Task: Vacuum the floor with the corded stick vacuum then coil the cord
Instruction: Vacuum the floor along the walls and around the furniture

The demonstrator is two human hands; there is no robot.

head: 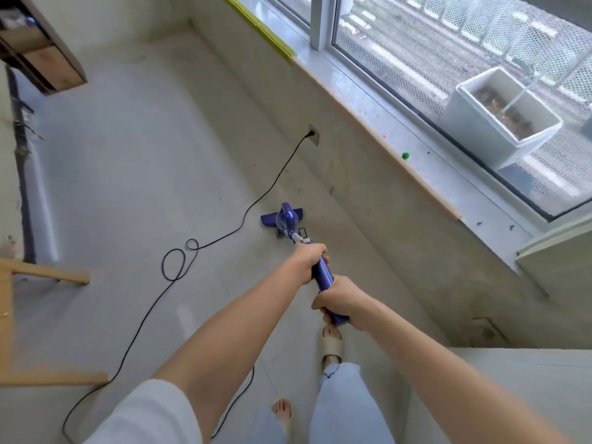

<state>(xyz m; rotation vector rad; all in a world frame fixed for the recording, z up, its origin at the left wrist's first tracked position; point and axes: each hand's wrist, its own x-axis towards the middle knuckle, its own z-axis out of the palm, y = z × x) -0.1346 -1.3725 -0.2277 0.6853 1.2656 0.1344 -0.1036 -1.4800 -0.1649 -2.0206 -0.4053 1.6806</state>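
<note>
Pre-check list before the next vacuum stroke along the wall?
1. Left hand grips the vacuum handle: ok.
2. Right hand grips the handle's rear end: ok.
3. Cord plugged into wall outlet: ok.
4. Floor head flat on floor: ok.
5. Cord clear of the head's path: ok, it lies left of the head; loops there.
6. Motor on: cannot tell.

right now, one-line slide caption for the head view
Both hands, left hand and right hand, grip the purple stick vacuum, its cord plugged in.
</note>
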